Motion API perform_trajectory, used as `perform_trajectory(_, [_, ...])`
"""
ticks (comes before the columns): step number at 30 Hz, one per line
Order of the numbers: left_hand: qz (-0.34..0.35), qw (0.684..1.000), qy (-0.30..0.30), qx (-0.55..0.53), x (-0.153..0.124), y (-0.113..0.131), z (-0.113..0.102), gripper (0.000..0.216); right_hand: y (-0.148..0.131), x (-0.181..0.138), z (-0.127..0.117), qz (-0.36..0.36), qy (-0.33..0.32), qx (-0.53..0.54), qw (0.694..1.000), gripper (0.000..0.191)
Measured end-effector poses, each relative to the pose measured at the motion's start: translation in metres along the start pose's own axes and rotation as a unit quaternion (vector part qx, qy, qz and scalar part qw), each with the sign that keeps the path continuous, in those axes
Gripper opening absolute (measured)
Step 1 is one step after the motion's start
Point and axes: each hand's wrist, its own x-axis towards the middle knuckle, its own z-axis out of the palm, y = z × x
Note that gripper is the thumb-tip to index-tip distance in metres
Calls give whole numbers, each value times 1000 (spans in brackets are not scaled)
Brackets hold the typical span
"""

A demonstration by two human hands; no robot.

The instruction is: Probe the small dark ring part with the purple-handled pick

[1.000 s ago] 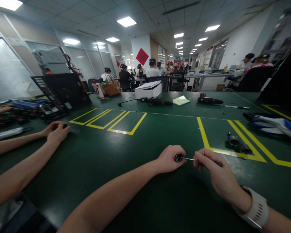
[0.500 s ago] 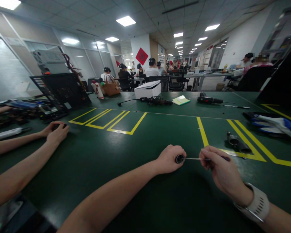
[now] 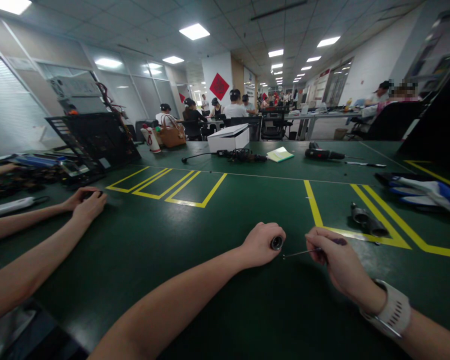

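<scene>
My left hand (image 3: 261, 243) is wrapped round a dark metal cylinder (image 3: 276, 243), whose round open end faces right. Most of that part is hidden by the fingers. In my right hand (image 3: 332, 252) I grip a thin screwdriver (image 3: 300, 254) by its dark handle. Its shaft points left and slightly down, with the tip just below and right of the cylinder's opening, apart from it. A tiny bright speck shows at the tip, too small to name. Beyond my right hand, two grey metal cylindrical parts (image 3: 368, 220) lie within yellow tape lines.
On the green table (image 3: 210, 240) lie a power drill (image 3: 324, 152), a pen (image 3: 365, 164), blue-white gloves (image 3: 427, 195), a sticky-note pad (image 3: 280, 154), black cables (image 3: 240, 155) and a white box (image 3: 228, 137). At left, a co-worker's hands (image 3: 86, 204) hold something dark beside a black computer case (image 3: 93, 142).
The screwdriver's tip has come out of the cylinder's opening and dropped below it, the shaft now tilted. My left hand has turned the cylinder slightly, so its opening shows more.
</scene>
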Motion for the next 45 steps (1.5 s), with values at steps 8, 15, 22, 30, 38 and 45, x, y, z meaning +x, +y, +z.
perform_trajectory(8, [8,999,12,-46,0,-1,1,10,3,1,-2,-8,2,0,1000,30])
perform_trajectory(15, [23,999,-3,-41,0,0,0,9,-5,-6,2,-22,-7,35,999,27])
perform_trajectory(22, [42,999,-13,-18,1,1,-1,8,1,-3,4,-16,-21,39,999,26])
perform_trajectory(30, [49,999,-15,-10,-1,3,-4,8,-2,-4,0,-1,-36,42,998,27])
perform_trajectory(38, [37,999,-5,-5,0,1,-1,8,-3,-1,-2,5,-20,43,999,28])
perform_trajectory(45, [16,1000,1,-13,0,0,0,9,-4,0,-2,-1,-4,40,999,27])
